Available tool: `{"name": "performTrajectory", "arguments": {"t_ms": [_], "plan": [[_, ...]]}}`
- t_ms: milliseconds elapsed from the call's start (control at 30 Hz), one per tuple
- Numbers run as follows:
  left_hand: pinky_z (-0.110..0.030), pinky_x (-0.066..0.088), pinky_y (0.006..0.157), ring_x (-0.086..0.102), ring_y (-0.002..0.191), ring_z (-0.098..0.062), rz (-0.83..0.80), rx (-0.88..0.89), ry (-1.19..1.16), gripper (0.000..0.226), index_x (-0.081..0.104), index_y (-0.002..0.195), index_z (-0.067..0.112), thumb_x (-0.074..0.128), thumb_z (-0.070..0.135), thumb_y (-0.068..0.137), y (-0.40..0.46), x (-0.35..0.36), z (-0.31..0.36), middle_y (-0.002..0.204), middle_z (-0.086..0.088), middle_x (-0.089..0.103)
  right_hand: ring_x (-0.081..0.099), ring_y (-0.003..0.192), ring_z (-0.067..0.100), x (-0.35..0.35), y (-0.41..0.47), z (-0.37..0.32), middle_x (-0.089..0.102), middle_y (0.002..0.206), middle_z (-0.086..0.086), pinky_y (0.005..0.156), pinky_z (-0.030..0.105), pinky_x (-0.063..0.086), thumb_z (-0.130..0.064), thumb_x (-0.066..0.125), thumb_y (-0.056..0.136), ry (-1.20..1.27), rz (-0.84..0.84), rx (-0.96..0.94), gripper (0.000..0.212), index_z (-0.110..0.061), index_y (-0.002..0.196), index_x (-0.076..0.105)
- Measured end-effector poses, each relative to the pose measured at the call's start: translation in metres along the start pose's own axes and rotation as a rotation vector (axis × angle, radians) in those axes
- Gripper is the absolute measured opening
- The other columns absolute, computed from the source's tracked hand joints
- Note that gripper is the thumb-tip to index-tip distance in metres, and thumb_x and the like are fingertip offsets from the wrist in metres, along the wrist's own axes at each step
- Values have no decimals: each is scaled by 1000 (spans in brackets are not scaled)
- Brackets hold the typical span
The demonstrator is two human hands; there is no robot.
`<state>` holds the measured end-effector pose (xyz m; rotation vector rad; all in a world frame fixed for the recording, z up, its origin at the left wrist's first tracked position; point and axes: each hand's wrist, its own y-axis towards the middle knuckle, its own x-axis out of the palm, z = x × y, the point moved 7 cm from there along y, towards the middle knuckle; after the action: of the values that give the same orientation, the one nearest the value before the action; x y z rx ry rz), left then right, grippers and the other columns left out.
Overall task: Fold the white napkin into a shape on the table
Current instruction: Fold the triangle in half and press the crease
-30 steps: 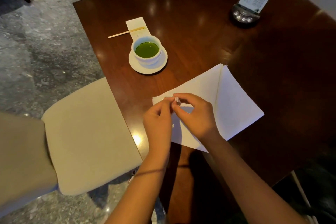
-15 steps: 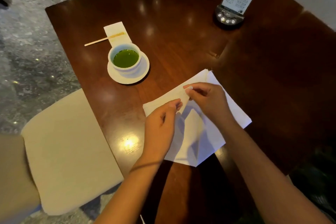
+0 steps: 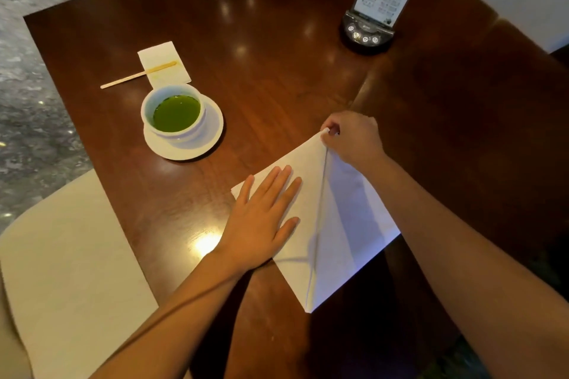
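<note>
1. The dark polished wooden bench [image 3: 277, 40] carried the white paper napkin [image 3: 348, 224], already creased into a kite-like shape; more folds probably remained.
2. The left hand [image 3: 261, 218] pressed it flat, fingers spread.
3. The right hand [image 3: 354, 138] pinched its far tip.

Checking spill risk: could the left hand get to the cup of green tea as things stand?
Probably yes. The left hand lies flat on the white napkin, holding nothing, and only bare table lies between it and the cup of green tea.
</note>
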<state>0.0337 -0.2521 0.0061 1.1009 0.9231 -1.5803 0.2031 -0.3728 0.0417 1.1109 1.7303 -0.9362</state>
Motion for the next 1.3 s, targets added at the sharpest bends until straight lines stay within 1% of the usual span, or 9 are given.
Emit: {"name": "performTrajectory", "arguments": {"t_ms": [167,267,400,500,667,933,1000,1133,1300], "plan": [[-46,-4,115,9,145,-22,-7,-35,36,61,21,150,22,21,51,97,1,11,-2,157,-3,15,44,124,27,4,-18,-12,50,133,12,101,42,34,-34,57,88,-218,254,-225,37,-18,122,55],[-46,-4,115,9,145,-22,-8,-51,42,63,22,150,22,21,53,95,1,10,-2,158,-3,14,20,142,28,39,-37,-21,26,153,11,109,55,20,-48,29,94,-355,98,-362,56,-22,143,31],[-52,-1,114,13,145,-26,-33,-15,77,68,24,149,25,21,60,92,1,11,2,157,-6,17,14,143,26,58,-45,-13,21,155,9,112,50,18,-49,17,94,-340,13,-316,60,-21,147,21],[-57,6,113,14,145,-24,-78,172,105,62,24,149,28,21,57,94,-12,16,20,157,-4,19,13,144,25,57,-44,-15,20,155,10,112,48,17,-46,22,94,-334,24,-332,59,-20,147,22],[-54,5,114,6,146,-17,-165,415,123,56,18,150,31,27,49,98,-47,28,48,158,3,14,11,144,25,58,-44,-15,19,155,10,113,48,16,-48,20,94,-339,26,-335,60,-20,147,21],[-43,11,113,9,145,-16,-246,582,148,63,20,150,16,27,50,98,-116,26,77,158,-2,17,11,144,26,58,-44,-15,19,155,10,114,47,16,-49,24,94,-340,32,-341,60,-20,147,22],[-39,6,116,9,145,-11,-181,505,26,62,26,149,16,31,50,97,-105,13,77,156,-2,21,12,144,26,58,-48,-16,20,155,11,114,47,16,-48,25,94,-335,38,-342,60,-19,147,23],[-41,-3,116,11,144,-20,123,-76,-27,63,24,147,12,21,50,97,-38,-12,37,154,-6,16,13,143,26,58,-58,-16,20,155,13,113,46,16,-47,20,93,-323,39,-314,61,-18,147,21],[-44,-9,114,-2,146,-18,97,-446,67,67,10,151,14,14,53,96,-13,4,-6,159,-4,5,14,143,27,61,-75,-15,21,154,12,113,46,16,-47,23,95,-333,43,-283,60,-17,147,22]]}}
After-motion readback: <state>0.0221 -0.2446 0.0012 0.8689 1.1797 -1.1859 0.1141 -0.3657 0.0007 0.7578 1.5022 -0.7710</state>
